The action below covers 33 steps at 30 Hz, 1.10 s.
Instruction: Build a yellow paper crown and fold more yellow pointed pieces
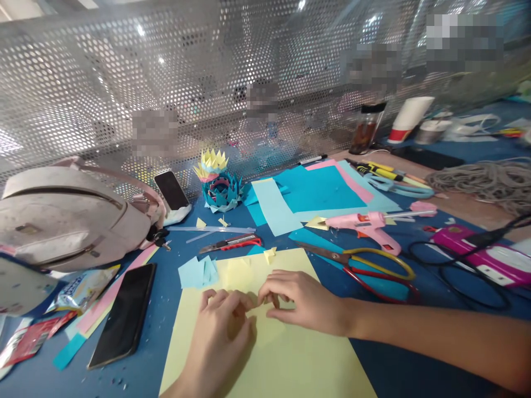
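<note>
Both hands meet over a large yellow sheet (274, 354) that lies flat on the blue bench (394, 370), near its front edge. The left hand (222, 326) rests on the sheet with its fingers curled, and the right hand (301, 301) comes in from the right with fingertips bent down; between them they seem to pinch a small yellow paper piece (269, 301), though it is mostly hidden under the fingers and its shape cannot be made out. Just beyond the hands lie pale blue paper squares (198, 272) and a smaller folded yellow bit (270, 254). Scissors with yellow and red handles (373, 271) lie to the right of the sheet, blades pointing left, and a pink glue gun (373, 224) lies behind them. A red-handled cutter (232, 243) sits behind the blue squares. Further back stands a folded paper flower in blue, pink and yellow (219, 182), beside sheets of blue and pink paper (319, 190). On the left, a black phone (124, 315) lies face up on the bench, well apart from the hands, with a pale pink bag (70, 215) behind it and a second phone (171, 190) propped against the perforated metal screen (124, 83).
</note>
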Each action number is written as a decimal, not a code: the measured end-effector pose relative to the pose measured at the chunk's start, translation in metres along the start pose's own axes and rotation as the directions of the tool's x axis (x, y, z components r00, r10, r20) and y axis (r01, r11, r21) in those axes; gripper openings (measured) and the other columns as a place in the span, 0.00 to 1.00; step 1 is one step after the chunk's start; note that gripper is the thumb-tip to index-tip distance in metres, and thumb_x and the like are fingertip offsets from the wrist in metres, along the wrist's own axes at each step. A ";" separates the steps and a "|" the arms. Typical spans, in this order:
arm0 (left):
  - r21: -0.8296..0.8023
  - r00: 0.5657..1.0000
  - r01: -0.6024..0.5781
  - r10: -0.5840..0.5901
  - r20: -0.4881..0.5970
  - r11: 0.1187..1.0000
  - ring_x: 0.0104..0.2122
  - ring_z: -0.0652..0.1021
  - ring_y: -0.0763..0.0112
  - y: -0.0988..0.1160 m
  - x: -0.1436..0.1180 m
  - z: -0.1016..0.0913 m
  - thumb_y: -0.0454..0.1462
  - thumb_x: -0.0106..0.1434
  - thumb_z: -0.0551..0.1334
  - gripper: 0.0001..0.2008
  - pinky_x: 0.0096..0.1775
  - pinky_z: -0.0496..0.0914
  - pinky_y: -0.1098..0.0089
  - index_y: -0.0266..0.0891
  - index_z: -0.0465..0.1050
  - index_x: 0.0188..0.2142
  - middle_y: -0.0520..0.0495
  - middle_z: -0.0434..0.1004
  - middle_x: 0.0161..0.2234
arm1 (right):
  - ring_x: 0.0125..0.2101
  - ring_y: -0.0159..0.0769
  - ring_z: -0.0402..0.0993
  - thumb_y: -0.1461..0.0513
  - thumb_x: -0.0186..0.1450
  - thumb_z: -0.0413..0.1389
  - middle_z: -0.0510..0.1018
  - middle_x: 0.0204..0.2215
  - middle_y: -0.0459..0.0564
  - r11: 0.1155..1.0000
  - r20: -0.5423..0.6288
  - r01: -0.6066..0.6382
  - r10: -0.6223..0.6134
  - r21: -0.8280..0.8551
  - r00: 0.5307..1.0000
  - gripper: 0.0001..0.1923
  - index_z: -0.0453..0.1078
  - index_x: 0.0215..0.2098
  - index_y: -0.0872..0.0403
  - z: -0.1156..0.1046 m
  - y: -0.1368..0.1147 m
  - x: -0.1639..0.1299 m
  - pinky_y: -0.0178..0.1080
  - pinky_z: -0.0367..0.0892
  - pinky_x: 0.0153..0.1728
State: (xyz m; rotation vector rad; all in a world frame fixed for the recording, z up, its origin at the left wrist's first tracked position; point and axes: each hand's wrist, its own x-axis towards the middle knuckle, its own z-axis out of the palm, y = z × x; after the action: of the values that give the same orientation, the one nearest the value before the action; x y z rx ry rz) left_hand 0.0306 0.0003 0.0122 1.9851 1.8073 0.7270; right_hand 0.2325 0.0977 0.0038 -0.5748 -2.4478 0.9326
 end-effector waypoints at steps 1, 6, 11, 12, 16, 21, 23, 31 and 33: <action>-0.011 1.000 0.009 -0.009 0.001 1.000 0.36 0.74 0.59 0.001 -0.001 0.000 0.30 0.59 0.59 0.09 0.40 0.67 0.60 0.46 0.71 0.35 0.53 0.75 0.29 | 0.30 0.29 0.69 0.67 0.63 0.64 0.75 0.31 0.43 0.999 -0.024 -0.027 0.028 0.038 0.999 0.08 0.73 0.40 0.54 -0.001 0.000 0.000 0.31 0.61 0.32; -0.073 0.997 -0.073 0.073 -0.006 0.995 0.33 0.74 0.61 0.003 -0.003 0.003 0.31 0.58 0.59 0.06 0.39 0.64 0.61 0.45 0.70 0.31 0.54 0.75 0.25 | 0.28 0.27 0.70 0.67 0.65 0.62 0.76 0.31 0.43 0.986 -0.050 -0.025 0.034 0.164 0.998 0.05 0.74 0.40 0.54 -0.001 0.000 -0.001 0.29 0.63 0.30; -0.088 0.986 -0.163 0.162 -0.028 0.983 0.33 0.75 0.67 -0.004 -0.002 0.003 0.27 0.58 0.58 0.10 0.47 0.59 0.58 0.45 0.70 0.32 0.58 0.78 0.32 | 0.31 0.30 0.71 0.63 0.69 0.61 0.78 0.30 0.45 0.977 -0.022 0.206 -0.205 0.051 0.979 0.03 0.76 0.37 0.54 -0.001 0.001 -0.003 0.32 0.65 0.34; -0.091 0.984 -0.178 0.178 -0.006 0.980 0.34 0.75 0.68 -0.006 -0.001 0.001 0.26 0.59 0.58 0.12 0.48 0.58 0.58 0.46 0.71 0.33 0.59 0.78 0.33 | 0.33 0.31 0.72 0.63 0.70 0.60 0.79 0.31 0.46 0.962 0.005 0.272 -0.272 0.009 0.962 0.04 0.76 0.37 0.54 -0.001 0.002 -0.003 0.32 0.65 0.36; -0.084 0.950 -0.303 0.308 0.057 0.949 0.36 0.77 0.72 -0.013 -0.001 -0.005 0.26 0.66 0.57 0.12 0.53 0.55 0.59 0.47 0.71 0.37 0.59 0.79 0.35 | 0.39 0.33 0.73 0.61 0.72 0.57 0.81 0.38 0.49 0.879 0.131 0.461 -0.446 -0.124 0.886 0.06 0.75 0.41 0.55 -0.005 0.004 -0.003 0.34 0.65 0.40; 0.013 0.882 -0.471 0.471 0.027 0.882 0.35 0.77 0.74 -0.020 -0.001 -0.009 0.29 0.71 0.58 0.09 0.55 0.53 0.61 0.46 0.71 0.40 0.59 0.80 0.36 | 0.40 0.35 0.75 0.58 0.75 0.52 0.81 0.40 0.51 0.848 0.175 0.521 -0.500 -0.100 0.848 0.11 0.74 0.45 0.57 -0.006 0.007 -0.003 0.35 0.66 0.42; 0.043 0.868 -0.496 0.495 0.020 0.867 0.34 0.76 0.73 -0.022 -0.002 -0.008 0.29 0.71 0.59 0.09 0.56 0.53 0.61 0.46 0.71 0.41 0.58 0.80 0.35 | 0.40 0.35 0.75 0.59 0.76 0.50 0.81 0.40 0.53 0.845 0.182 0.529 -0.510 -0.076 0.841 0.13 0.73 0.46 0.57 -0.006 0.007 -0.003 0.35 0.67 0.43; 0.073 0.907 -0.414 0.418 -0.052 0.907 0.31 0.74 0.72 -0.015 0.000 -0.001 0.29 0.70 0.57 0.09 0.53 0.58 0.60 0.43 0.69 0.34 0.56 0.75 0.30 | 0.39 0.34 0.73 0.66 0.77 0.43 0.80 0.40 0.55 0.889 0.084 0.447 -0.441 -0.099 0.894 0.15 0.71 0.50 0.60 -0.008 0.001 -0.003 0.35 0.68 0.42; 0.059 0.927 -0.368 0.371 -0.055 0.928 0.32 0.74 0.71 -0.013 0.001 -0.001 0.29 0.69 0.58 0.08 0.52 0.59 0.60 0.43 0.70 0.34 0.56 0.74 0.30 | 0.39 0.34 0.74 0.66 0.77 0.46 0.81 0.40 0.53 0.909 0.040 0.400 -0.398 -0.120 0.917 0.13 0.72 0.49 0.58 -0.007 0.003 -0.003 0.35 0.68 0.42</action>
State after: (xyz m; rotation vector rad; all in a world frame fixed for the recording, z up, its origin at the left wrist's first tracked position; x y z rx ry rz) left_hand 0.0197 0.0027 0.0056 2.3940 1.5081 0.8740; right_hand 0.2391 0.1019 0.0057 -0.0924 -2.5142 0.6189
